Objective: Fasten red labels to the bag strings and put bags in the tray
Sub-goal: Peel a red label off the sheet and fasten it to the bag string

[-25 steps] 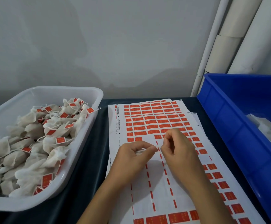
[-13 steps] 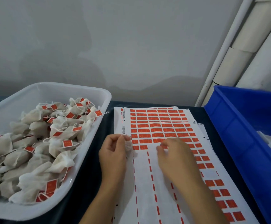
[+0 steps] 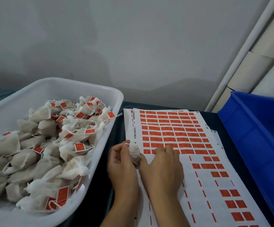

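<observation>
1. Holding a small white bag [image 3: 135, 155] between them, both hands sat low over the near end of the label sheet [image 3: 165, 163]; the left hand [image 3: 122, 166] had its fingers curled round the bag and pinched the string end up top.
2. The right hand [image 3: 163, 167] lay knuckles-up on the sheet, fingers bent down onto the row of red labels [image 3: 173, 140], thumb touching the bag. Couldn't tell if it had actually pinched a label.
3. Off to the left, the white tray [image 3: 100, 174] was heaped with bags already wearing red tags.
4. On the right, a blue bin [image 3: 247, 138] sat just beside the sheets.
5. Further back, more full label rows, then a grey wall [image 3: 133, 46] and white pipes [image 3: 247, 46].
</observation>
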Demonstrator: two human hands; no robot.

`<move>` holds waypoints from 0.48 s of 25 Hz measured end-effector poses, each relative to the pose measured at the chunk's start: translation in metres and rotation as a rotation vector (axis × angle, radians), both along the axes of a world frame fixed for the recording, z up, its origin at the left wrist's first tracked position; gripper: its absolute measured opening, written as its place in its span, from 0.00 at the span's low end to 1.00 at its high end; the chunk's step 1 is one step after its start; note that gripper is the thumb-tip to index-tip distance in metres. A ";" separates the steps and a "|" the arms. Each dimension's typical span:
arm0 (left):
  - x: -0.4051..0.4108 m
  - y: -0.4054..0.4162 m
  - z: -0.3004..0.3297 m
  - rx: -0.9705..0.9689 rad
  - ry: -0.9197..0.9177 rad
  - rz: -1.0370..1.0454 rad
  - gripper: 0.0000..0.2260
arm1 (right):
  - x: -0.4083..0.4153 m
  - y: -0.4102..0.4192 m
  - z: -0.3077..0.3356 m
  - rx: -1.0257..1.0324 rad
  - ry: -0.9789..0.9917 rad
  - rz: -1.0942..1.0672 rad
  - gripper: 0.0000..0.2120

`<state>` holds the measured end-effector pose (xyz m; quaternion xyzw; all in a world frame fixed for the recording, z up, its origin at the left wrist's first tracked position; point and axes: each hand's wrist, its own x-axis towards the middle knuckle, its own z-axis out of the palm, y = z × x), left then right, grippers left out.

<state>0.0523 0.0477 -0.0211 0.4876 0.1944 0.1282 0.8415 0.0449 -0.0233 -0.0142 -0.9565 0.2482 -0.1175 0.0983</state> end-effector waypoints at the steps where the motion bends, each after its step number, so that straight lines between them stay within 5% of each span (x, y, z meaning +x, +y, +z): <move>1: 0.000 0.000 0.000 -0.003 0.002 -0.002 0.09 | 0.000 -0.001 0.001 0.001 -0.002 -0.003 0.34; 12: 0.011 0.013 0.011 0.175 -0.034 -0.115 0.08 | -0.010 -0.025 0.014 0.108 0.010 0.103 0.31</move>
